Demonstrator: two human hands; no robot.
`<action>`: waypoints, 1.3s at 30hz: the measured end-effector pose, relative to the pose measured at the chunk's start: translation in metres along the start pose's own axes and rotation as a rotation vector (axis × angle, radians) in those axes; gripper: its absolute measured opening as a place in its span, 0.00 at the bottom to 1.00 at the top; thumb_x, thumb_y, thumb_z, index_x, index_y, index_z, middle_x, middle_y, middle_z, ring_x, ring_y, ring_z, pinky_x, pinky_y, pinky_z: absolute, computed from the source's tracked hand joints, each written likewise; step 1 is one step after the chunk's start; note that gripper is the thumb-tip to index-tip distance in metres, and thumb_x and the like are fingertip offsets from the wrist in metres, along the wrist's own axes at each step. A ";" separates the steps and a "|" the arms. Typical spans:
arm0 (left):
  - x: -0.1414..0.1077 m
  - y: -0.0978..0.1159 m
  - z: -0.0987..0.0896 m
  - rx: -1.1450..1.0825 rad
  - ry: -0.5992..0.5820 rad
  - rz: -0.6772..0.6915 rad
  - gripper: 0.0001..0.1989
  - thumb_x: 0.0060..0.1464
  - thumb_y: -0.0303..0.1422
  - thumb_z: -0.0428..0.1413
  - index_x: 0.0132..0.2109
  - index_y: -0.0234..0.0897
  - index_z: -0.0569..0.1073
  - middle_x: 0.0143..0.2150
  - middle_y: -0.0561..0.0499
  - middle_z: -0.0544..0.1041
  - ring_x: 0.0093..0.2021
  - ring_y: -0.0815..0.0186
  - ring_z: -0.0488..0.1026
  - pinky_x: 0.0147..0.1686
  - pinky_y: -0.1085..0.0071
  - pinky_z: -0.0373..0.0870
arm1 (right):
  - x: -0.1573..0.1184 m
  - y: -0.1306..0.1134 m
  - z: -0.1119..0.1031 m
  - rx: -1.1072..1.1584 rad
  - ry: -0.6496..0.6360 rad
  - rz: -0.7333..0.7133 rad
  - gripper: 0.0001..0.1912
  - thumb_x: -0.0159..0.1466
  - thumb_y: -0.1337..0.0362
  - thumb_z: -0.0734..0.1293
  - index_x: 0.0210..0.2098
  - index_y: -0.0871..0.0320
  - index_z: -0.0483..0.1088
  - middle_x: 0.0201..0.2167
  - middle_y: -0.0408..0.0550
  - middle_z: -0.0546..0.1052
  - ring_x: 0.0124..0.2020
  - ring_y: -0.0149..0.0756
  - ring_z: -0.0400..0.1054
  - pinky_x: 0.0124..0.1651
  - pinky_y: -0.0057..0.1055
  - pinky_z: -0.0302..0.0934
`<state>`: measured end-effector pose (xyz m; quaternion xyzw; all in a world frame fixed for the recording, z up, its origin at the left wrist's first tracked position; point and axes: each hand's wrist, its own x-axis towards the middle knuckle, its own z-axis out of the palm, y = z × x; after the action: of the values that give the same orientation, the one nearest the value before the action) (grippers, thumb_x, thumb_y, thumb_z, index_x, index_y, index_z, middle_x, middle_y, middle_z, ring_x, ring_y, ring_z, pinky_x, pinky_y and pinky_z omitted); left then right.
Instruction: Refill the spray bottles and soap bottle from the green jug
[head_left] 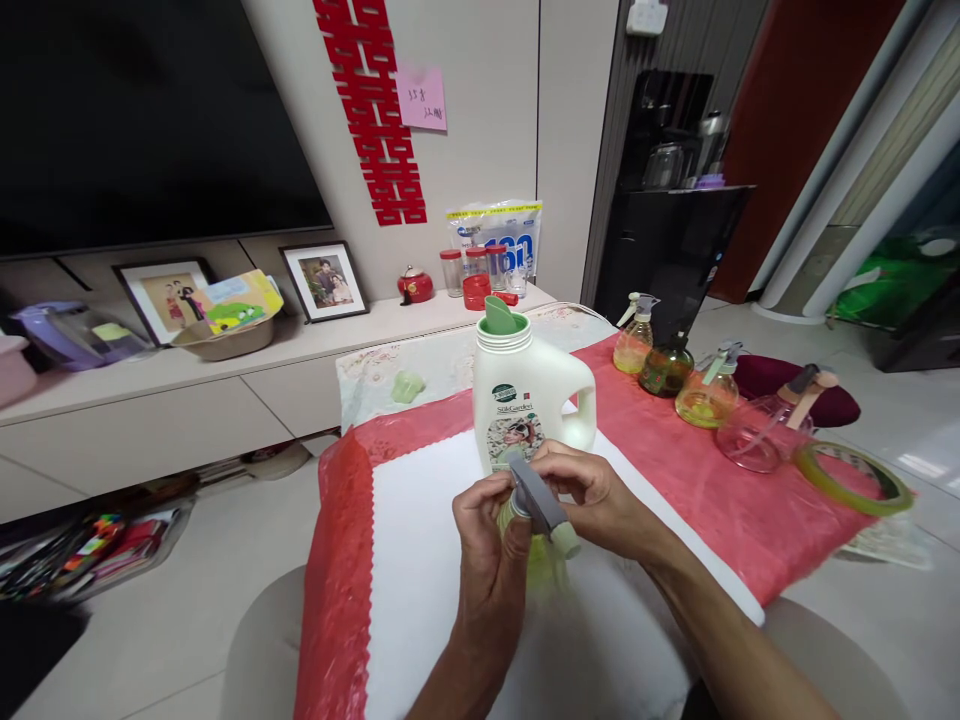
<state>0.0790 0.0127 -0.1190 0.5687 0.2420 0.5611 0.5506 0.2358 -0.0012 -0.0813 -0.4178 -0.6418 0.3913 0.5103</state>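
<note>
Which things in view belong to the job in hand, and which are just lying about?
Likely in the job:
Spray bottle with grey trigger head, between left hand and right hand
White plastic handled jug
Rounded transparent spray bottles, right

Apparently just lying about:
Yellowish circular tape roll
Red round lidded pot
Rectangular black-framed photo beside the pot
</note>
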 end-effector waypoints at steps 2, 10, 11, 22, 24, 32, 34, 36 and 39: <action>0.000 0.000 0.000 0.016 0.029 -0.003 0.15 0.62 0.43 0.54 0.50 0.42 0.65 0.51 0.45 0.70 0.56 0.58 0.69 0.55 0.59 0.67 | 0.000 0.002 0.002 0.009 0.010 0.007 0.18 0.60 0.53 0.74 0.43 0.59 0.75 0.38 0.46 0.68 0.39 0.30 0.64 0.40 0.25 0.59; 0.001 0.004 0.001 0.112 -0.002 0.059 0.09 0.66 0.39 0.50 0.50 0.43 0.67 0.51 0.47 0.68 0.54 0.61 0.68 0.55 0.61 0.66 | -0.001 -0.004 -0.004 -0.029 -0.088 0.014 0.18 0.64 0.51 0.70 0.41 0.60 0.74 0.37 0.46 0.66 0.37 0.29 0.60 0.40 0.25 0.55; 0.001 0.004 0.001 0.127 0.004 0.070 0.09 0.65 0.39 0.50 0.49 0.43 0.68 0.50 0.47 0.68 0.55 0.61 0.67 0.55 0.61 0.65 | -0.001 -0.005 -0.005 -0.036 -0.106 0.008 0.17 0.65 0.51 0.68 0.41 0.60 0.74 0.36 0.46 0.65 0.37 0.29 0.59 0.40 0.26 0.54; 0.008 0.000 -0.010 0.179 -0.068 0.069 0.15 0.60 0.45 0.55 0.50 0.45 0.73 0.54 0.45 0.68 0.57 0.54 0.67 0.55 0.57 0.67 | 0.002 0.000 0.003 -0.006 0.022 0.024 0.24 0.55 0.49 0.75 0.28 0.62 0.64 0.29 0.41 0.61 0.31 0.26 0.56 0.33 0.23 0.51; 0.011 0.004 -0.011 0.224 -0.103 0.074 0.16 0.61 0.46 0.54 0.51 0.45 0.74 0.53 0.45 0.69 0.57 0.53 0.67 0.55 0.56 0.68 | 0.002 0.002 0.005 0.001 0.040 0.045 0.25 0.54 0.49 0.76 0.29 0.62 0.64 0.29 0.40 0.61 0.30 0.25 0.55 0.32 0.23 0.51; 0.015 0.016 -0.008 0.274 -0.112 0.108 0.14 0.62 0.43 0.53 0.51 0.47 0.76 0.48 0.46 0.74 0.55 0.54 0.69 0.55 0.56 0.67 | 0.002 -0.002 -0.001 -0.006 -0.074 0.036 0.26 0.60 0.42 0.70 0.32 0.63 0.69 0.30 0.42 0.59 0.32 0.27 0.54 0.35 0.24 0.50; 0.014 0.016 -0.008 0.281 -0.119 0.110 0.14 0.63 0.41 0.53 0.52 0.46 0.76 0.49 0.46 0.74 0.56 0.54 0.69 0.56 0.56 0.67 | 0.002 -0.001 -0.003 -0.008 -0.089 0.034 0.26 0.61 0.43 0.69 0.32 0.63 0.70 0.30 0.43 0.59 0.33 0.28 0.54 0.37 0.25 0.50; 0.013 0.015 -0.007 0.260 -0.095 0.088 0.14 0.62 0.41 0.53 0.51 0.45 0.76 0.50 0.46 0.74 0.56 0.54 0.69 0.56 0.57 0.66 | 0.002 0.000 -0.004 0.001 -0.078 0.039 0.25 0.61 0.44 0.70 0.32 0.62 0.70 0.30 0.43 0.59 0.33 0.27 0.54 0.36 0.25 0.50; 0.013 0.012 -0.005 0.200 -0.052 0.026 0.15 0.61 0.43 0.54 0.49 0.42 0.77 0.50 0.45 0.74 0.56 0.54 0.69 0.57 0.57 0.65 | 0.003 0.004 -0.001 0.024 -0.036 0.050 0.24 0.58 0.45 0.73 0.33 0.62 0.71 0.30 0.42 0.60 0.32 0.26 0.54 0.35 0.24 0.50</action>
<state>0.0734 0.0230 -0.1047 0.6382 0.2752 0.5262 0.4899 0.2372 0.0028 -0.0839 -0.4205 -0.6356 0.4191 0.4935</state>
